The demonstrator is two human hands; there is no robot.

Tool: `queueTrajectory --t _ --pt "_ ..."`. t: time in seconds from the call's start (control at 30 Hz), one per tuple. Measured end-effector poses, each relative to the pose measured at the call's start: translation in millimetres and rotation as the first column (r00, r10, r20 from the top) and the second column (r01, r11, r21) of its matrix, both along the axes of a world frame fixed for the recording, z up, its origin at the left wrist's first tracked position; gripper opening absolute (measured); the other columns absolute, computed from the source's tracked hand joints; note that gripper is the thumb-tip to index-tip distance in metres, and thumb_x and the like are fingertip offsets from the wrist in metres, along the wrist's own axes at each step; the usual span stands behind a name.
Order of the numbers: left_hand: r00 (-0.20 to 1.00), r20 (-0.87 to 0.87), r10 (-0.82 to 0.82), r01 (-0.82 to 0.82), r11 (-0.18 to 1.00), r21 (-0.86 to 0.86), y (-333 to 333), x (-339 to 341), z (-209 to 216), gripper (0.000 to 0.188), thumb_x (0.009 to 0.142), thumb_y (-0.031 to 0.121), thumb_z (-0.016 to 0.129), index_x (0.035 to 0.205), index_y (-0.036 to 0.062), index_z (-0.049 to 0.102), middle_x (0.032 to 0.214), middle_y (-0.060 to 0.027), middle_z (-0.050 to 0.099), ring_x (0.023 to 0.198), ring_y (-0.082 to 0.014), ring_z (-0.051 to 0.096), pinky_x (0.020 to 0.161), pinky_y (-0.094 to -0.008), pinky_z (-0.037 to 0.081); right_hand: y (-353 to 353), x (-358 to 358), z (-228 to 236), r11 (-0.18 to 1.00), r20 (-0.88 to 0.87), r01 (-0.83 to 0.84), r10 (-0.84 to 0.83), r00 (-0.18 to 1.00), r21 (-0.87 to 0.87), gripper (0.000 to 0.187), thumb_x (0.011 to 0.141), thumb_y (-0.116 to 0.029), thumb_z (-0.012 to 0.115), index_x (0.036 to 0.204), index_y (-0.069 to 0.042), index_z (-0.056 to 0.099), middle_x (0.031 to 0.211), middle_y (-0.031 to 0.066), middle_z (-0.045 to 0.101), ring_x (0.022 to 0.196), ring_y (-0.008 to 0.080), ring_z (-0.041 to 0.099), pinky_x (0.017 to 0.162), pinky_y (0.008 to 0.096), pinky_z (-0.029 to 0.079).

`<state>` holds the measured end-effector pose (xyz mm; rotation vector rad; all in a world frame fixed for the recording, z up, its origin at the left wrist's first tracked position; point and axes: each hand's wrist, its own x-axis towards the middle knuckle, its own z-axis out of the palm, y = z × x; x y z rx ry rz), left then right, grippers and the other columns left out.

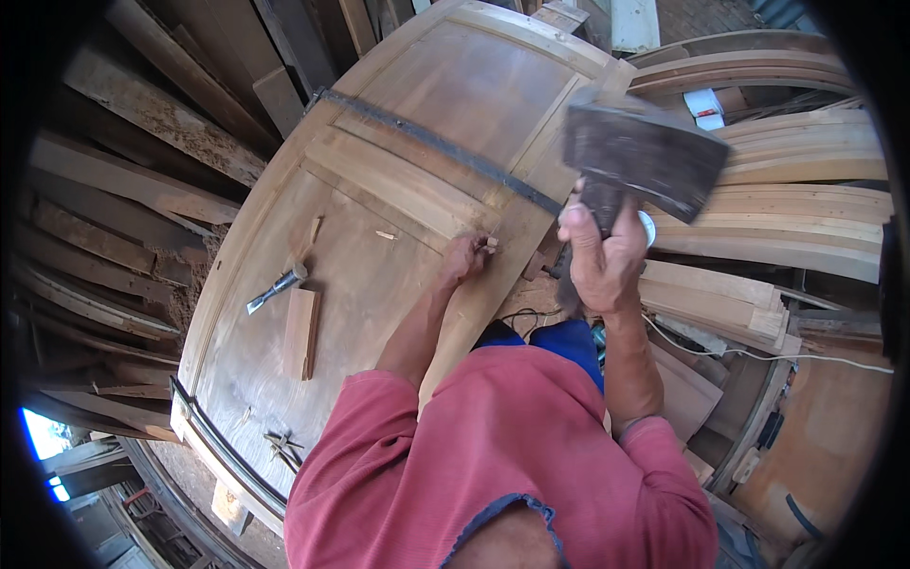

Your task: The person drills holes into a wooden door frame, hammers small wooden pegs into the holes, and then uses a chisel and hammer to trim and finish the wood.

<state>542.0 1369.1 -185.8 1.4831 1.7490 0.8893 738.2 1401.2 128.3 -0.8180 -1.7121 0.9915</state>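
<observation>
Raised over the right side of the panelled wooden door (379, 248) is a dark, blocky mallet (646, 159), slightly blurred. My right hand (607, 248) is wrapped round its handle. At the door's right edge, beside the middle rail, my left hand (463, 258) pinches a small pale piece of wood (491, 245), which looks like a peg. Its lower end is hidden by my fingers. On the lower panel, left of that hand, lie a chisel (277, 288) and a wooden block (301, 334).
A dark metal bar clamp (436, 147) crosses the door, and another bar (227, 438) runs along its near end. Several nails (282, 449) lie there in a heap. Boards (142, 185) lean at left; curved timbers (787, 223) are stacked at right, near a pale cable (758, 354).
</observation>
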Motion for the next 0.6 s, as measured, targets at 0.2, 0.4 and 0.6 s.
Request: queueTrajectory --t 0.2,0.4,0.6 --pt "0.982 0.178 0.056 -0.064 0.997 0.038 0.8 -5.9 -19.9 0.02 0.088 0.012 0.067 0.107 0.0087 0.073 0.097 -0.0187 0.074 0.093 -0.0365 0.071 0.083 -0.0424 0.055 -12.5 -11.6 -83.5 0.925 0.036 0.02 -0.037 0.999 0.38 0.02 0.096 -0.014 0.064 0.107 0.002 0.062 0.09 0.0195 0.067 0.077 0.0329 0.066 0.072 0.0421 0.055" --pt "0.999 -0.053 -0.01 0.01 1.0 0.0 12.8 6.2 -6.9 0.019 0.086 0.011 0.068 0.105 0.0094 0.074 0.097 -0.0185 0.074 0.09 -0.0371 0.071 0.081 -0.0433 0.055 25.3 11.6 -160.7 0.983 0.845 -0.015 0.166 0.508 -0.185 0.038 0.094 -0.028 0.066 0.11 0.006 0.064 0.096 0.0287 0.068 0.095 0.0505 0.066 0.083 0.0517 0.054" --pt "0.998 0.058 0.039 -0.04 0.999 0.012 -1.1 -3.8 -8.4 0.018 0.086 0.013 0.07 0.104 0.0097 0.074 0.098 -0.0167 0.074 0.091 -0.0385 0.07 0.082 -0.0448 0.055 -8.5 -17.0 -39.3 0.999 0.304 0.0 -0.014 0.953 0.045 0.037 0.095 -0.026 0.066 0.113 0.006 0.061 0.094 0.027 0.069 0.091 0.0458 0.068 0.082 0.0496 0.054"
